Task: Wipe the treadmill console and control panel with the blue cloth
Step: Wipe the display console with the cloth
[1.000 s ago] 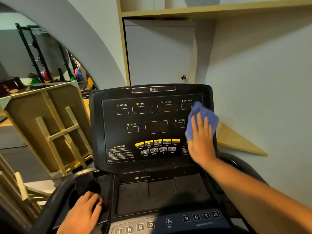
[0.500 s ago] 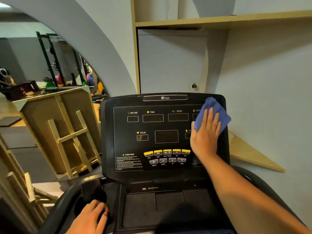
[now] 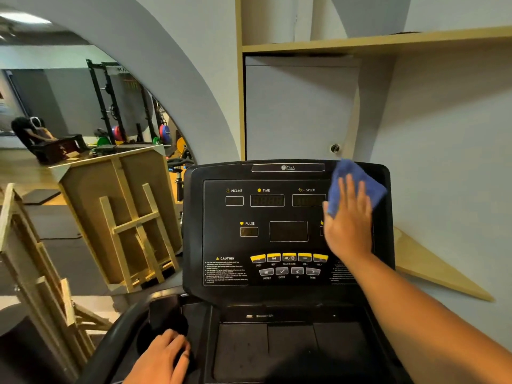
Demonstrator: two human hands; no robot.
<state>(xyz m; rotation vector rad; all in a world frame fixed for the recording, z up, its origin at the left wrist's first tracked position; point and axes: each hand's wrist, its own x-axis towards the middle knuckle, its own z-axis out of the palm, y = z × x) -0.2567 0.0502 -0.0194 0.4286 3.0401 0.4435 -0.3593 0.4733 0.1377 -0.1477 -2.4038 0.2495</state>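
Note:
The black treadmill console (image 3: 277, 234) faces me, with dark readouts labelled incline, time, speed and pulse above a row of yellow and grey buttons (image 3: 289, 264). My right hand (image 3: 347, 225) lies flat on the console's upper right part, pressing the blue cloth (image 3: 353, 180) against the panel; the cloth sticks out above my fingers and reaches the top right corner. The readouts under my hand are hidden. My left hand (image 3: 162, 358) rests at the bottom left, fingers curled on the black grip by the cup holder (image 3: 166, 318).
A flat black tray (image 3: 291, 347) lies below the console. Wooden frames (image 3: 122, 217) lean at the left. A grey cabinet door with a knob (image 3: 335, 148) and a wooden shelf (image 3: 374, 41) sit behind the console. A person and weight racks are far off at the left.
My right hand has slid the blue cloth upward from the console's right middle to its upper right corner. The view has tilted up. My left hand stays on the grip.

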